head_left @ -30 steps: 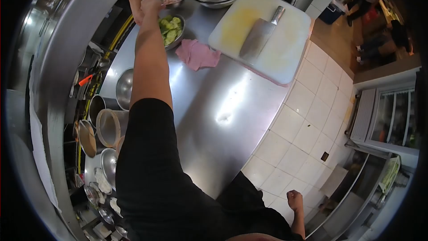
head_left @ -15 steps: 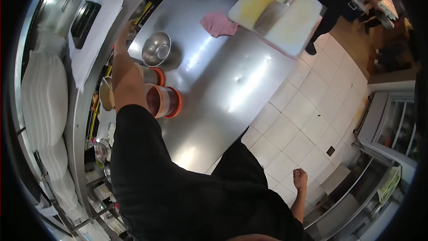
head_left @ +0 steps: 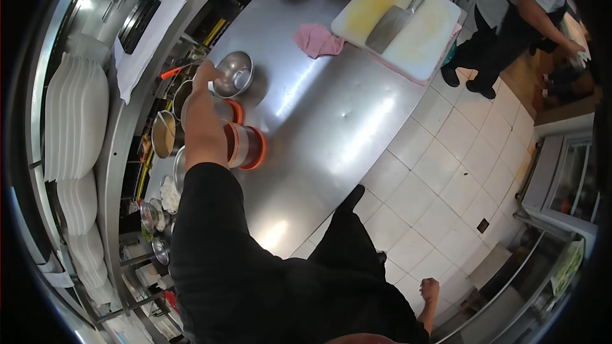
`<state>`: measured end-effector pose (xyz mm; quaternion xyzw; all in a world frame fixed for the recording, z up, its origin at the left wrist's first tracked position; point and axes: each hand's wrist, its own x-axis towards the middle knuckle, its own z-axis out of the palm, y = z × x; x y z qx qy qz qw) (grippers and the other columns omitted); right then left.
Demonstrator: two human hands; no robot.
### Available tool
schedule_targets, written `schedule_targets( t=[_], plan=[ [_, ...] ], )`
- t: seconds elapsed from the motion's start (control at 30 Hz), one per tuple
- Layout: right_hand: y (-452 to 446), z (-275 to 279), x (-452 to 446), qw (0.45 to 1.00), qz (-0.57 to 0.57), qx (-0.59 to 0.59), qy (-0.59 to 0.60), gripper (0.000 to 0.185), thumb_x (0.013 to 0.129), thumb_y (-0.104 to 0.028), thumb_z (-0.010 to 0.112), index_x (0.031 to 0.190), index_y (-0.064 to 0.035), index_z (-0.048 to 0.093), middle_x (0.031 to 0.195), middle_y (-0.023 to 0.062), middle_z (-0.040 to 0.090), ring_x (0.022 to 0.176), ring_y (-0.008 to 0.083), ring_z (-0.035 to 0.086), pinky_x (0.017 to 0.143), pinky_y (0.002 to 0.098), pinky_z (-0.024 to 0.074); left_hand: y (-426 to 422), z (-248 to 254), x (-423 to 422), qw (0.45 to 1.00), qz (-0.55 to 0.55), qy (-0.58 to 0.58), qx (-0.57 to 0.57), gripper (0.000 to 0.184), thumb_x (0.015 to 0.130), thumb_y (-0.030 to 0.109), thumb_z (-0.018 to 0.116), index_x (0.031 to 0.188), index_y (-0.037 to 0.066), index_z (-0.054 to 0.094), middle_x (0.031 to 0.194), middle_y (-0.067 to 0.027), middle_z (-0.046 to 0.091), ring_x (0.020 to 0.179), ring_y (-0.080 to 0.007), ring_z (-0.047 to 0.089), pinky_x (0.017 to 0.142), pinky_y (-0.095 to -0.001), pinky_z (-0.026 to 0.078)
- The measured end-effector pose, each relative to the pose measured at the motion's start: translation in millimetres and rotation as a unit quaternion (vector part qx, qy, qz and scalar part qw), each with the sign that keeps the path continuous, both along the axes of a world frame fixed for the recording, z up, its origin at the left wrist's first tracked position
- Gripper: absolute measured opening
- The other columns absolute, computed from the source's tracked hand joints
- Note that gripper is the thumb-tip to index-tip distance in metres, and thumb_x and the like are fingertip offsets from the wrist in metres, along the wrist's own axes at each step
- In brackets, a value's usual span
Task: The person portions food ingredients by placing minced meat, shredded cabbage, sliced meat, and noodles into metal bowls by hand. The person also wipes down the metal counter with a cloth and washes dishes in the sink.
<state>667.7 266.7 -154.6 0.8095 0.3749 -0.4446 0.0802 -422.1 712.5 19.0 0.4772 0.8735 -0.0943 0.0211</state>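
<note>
While L hand (head_left: 209, 74) is by rnd steel bowl (head_left: 237, 78), crumpled cloth (head_left: 317, 41)

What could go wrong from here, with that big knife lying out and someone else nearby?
The cleaver lies uncovered on the cutting board, near a co-worker, so a careless reach could mean a cut. The left hand is right by the steel bowl and might knock it into the nearest orange-rimmed tub.
</note>
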Motion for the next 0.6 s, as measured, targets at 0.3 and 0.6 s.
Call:
schedule_targets(
  t=[0.3,0.6],
  plan=[
    [9.6,20.7,-13.2,0.993,-0.046,0.067,0.086,0.024,0.094,-0.021,0.062,0.095,0.0026,0.067,0.074,0.0099,0.068,0.057,0.0157,0.064,0.046,0.0295,0.0487,12.5,27.3,103.1,0.948,0.126,-0.241,0.164,0.038,0.071,0.002,0.07,0.106,0.002,0.056,0.09,-0.02,0.068,0.077,-0.031,0.073,0.05,-0.0446,0.062],
    [-73.2,-20.2,61.7,0.98,-0.113,0.101,0.127,0.024,0.092,-0.019,0.062,0.094,0.0035,0.067,0.073,0.0102,0.068,0.056,0.0175,0.065,0.047,0.0307,0.0511,-21.4,26.1,260.7,0.928,-0.001,-0.334,0.167,0.017,0.065,-0.002,0.064,0.081,-0.01,0.064,0.067,-0.0208,0.066,0.055,-0.0321,0.068,0.05,-0.0435,0.057]
  ],
)
